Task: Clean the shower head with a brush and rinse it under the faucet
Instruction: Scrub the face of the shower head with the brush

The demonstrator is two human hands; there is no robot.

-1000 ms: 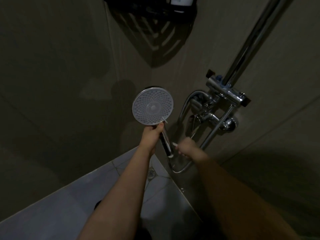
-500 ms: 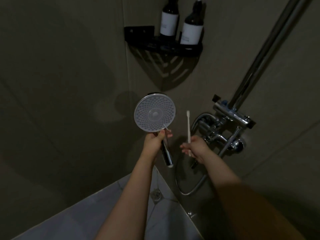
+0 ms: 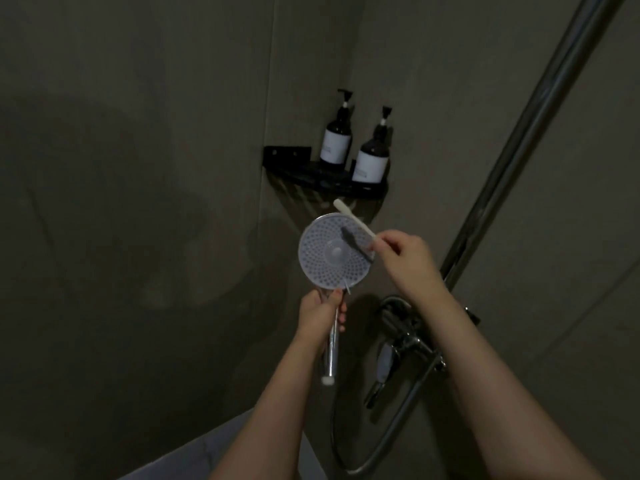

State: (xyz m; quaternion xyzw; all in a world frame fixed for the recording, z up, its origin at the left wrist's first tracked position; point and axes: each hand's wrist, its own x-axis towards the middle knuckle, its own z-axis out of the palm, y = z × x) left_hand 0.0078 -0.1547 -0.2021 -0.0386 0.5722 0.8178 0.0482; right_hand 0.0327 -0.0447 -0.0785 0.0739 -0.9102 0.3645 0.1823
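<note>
Round white perforated shower head [image 3: 332, 254] on a chrome handle, held up facing the camera, below the black corner shelf [image 3: 325, 176]. Left hand [image 3: 320, 315] fingers wrapped round the handle just under the disc. Right hand [image 3: 407, 258] pinches a slim white brush [image 3: 353, 220] laid across the disc's upper right edge. Chrome faucet [image 3: 405, 337] lower right; two dark pump bottles [image 3: 370, 157] on the shelf.
</note>
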